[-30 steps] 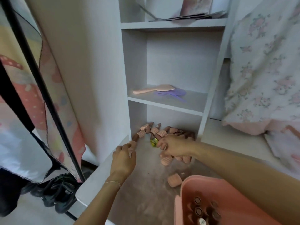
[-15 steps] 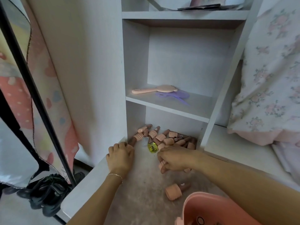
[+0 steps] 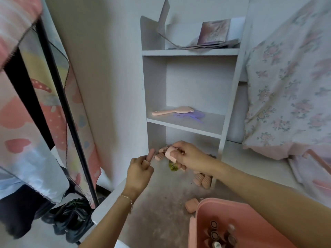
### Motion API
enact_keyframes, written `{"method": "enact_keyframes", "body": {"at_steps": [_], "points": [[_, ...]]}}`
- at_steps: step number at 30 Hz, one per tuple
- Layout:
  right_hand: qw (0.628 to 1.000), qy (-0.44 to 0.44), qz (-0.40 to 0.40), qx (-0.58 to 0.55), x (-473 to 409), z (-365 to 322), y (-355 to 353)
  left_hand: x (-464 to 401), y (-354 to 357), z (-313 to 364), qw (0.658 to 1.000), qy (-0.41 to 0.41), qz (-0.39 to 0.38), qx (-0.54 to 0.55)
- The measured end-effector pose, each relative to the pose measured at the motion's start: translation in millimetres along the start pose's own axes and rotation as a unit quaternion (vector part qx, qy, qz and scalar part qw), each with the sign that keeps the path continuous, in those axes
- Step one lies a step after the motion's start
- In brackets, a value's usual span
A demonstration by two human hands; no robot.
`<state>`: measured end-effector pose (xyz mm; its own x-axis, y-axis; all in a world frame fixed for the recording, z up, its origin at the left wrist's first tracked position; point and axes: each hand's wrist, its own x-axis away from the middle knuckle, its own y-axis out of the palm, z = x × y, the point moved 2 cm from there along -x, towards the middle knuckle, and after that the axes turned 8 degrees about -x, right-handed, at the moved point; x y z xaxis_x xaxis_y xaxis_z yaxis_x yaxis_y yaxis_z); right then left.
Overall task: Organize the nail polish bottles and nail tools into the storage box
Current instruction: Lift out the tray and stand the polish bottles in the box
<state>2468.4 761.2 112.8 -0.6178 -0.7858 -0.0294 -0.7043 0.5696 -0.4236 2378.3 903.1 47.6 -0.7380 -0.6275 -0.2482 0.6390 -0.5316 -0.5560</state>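
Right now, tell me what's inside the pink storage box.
The pink storage box holds several upright nail polish bottles, caps showing. The frame edge and the right arm hide the rest.

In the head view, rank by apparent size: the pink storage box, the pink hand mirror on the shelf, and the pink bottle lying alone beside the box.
1. Pink storage box, largest, though nearest the camera and cut off by the frame.
2. Pink hand mirror.
3. Lone pink bottle, smallest.

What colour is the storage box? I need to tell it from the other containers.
Pink; the storage box shows at the lower right of the head view, bottles inside.
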Motion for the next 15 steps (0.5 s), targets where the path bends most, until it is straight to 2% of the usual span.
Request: {"method": "enact_keyframes", "body": {"at_steps": [2,5,9,15], "points": [[0.997,0.009,-0.002,-0.075,13,-9,-6,10,-9,17,0.999,-0.005,0.007,0.038],[0.989,-0.025,-0.004,-0.146,43,-22,-15,31,-20,45,0.996,0.002,0.009,0.091],[0.979,-0.069,-0.021,-0.193,96,-34,-33,72,-26,80,0.98,0.043,-0.023,0.191],[0.995,-0.068,-0.011,-0.072,169,-35,-58,123,-14,109,0.963,0.071,-0.082,0.245]]}}
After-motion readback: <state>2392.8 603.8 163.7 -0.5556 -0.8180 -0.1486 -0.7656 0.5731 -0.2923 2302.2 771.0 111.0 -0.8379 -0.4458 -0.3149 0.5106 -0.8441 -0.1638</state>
